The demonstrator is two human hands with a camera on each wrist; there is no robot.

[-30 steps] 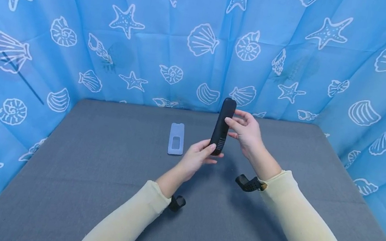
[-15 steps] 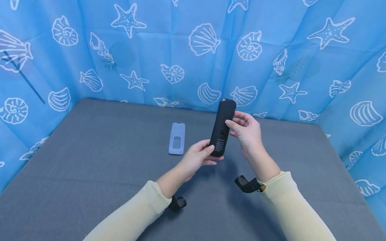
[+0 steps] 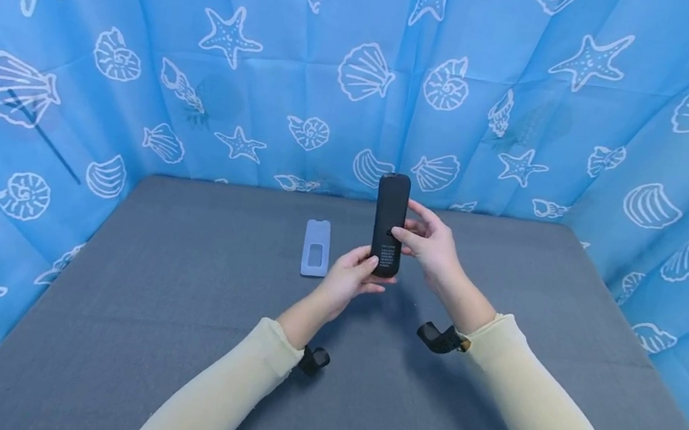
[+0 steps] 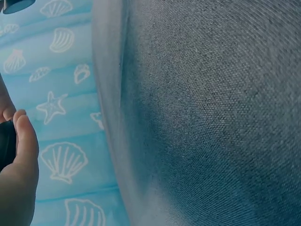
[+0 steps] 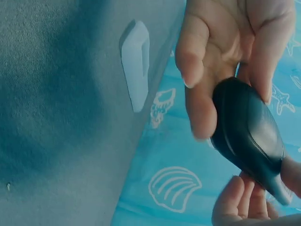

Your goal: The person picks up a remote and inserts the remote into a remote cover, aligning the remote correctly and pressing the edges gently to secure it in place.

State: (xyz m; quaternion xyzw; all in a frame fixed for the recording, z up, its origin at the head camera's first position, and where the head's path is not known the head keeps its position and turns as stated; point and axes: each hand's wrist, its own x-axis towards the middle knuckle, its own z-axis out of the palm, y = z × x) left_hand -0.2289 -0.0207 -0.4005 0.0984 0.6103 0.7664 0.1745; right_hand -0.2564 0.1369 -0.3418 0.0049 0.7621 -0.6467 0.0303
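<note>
Just above the grey table in the head view, a black remote control stands nearly upright, its back with small printed text toward me. My left hand grips its lower end, thumb on the back face and fingers behind. From the right side, my right hand pinches it, thumb tip on a small notch mid-back. Seen from the right wrist, the remote control shows its rounded end between both hands. Only a dark bit of it appears beside the left hand in the left wrist view.
A flat pale blue plate with a rectangular window lies on the grey cloth-covered table, left of the hands. A blue curtain with white shell and starfish prints encloses the table's back and sides. Each wrist wears a black strap mount.
The remote control has turned so its back faces me more squarely, and shifted slightly left. My right thumb has slid down from the upper edge onto the notch.
</note>
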